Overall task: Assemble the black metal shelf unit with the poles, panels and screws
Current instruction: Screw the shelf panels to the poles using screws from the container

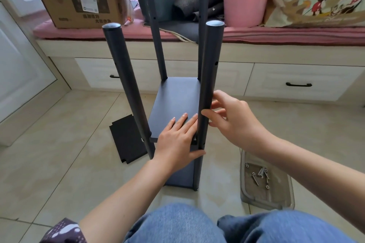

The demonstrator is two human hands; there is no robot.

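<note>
From the head camera, the half-built shelf unit [173, 100] stands on the tiled floor [59, 144] in front of the person's knees, four dark poles rising from it. The left hand [177, 138] lies flat on the near end of the upper panel [175, 94], fingers straight, the thumb reaching under against the near right pole [209, 77]. The right hand [233, 116] curls loosely round that same pole from the right, thumb and fingertips touching it. The near left pole [126, 85] leans slightly outward. A spare black panel [126, 140] lies flat on the floor just left of the unit. To the right, a clear plastic tray [266, 193] holds loose screws [258, 175] (several with washers). Behind, a cushioned bench with drawers [296, 83] carries a cardboard box [79, 0].
</note>
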